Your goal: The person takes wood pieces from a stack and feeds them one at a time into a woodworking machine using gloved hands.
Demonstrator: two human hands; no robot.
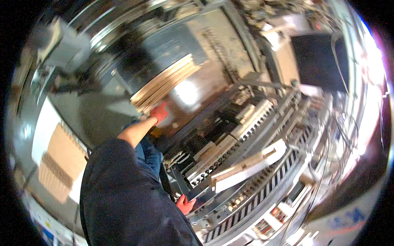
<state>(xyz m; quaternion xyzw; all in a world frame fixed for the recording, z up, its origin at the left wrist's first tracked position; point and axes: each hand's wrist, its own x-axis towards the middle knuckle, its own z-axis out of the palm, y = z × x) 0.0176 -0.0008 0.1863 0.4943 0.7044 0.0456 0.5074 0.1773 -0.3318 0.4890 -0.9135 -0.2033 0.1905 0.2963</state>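
While the wood strips point(164, 84) lie on the bench point(213, 78), my left grip point(159, 113) is at their near end, right grip point(185, 204) beside the slotted machine point(246, 203); can't tell if either's closed. Probably stiff, lightish, splintery; I'd grab mid-length.

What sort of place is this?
Probably a woodworking shop or small factory: a bundle of wooden strips, a long metal machine frame, and a pale wooden piece lying across it.
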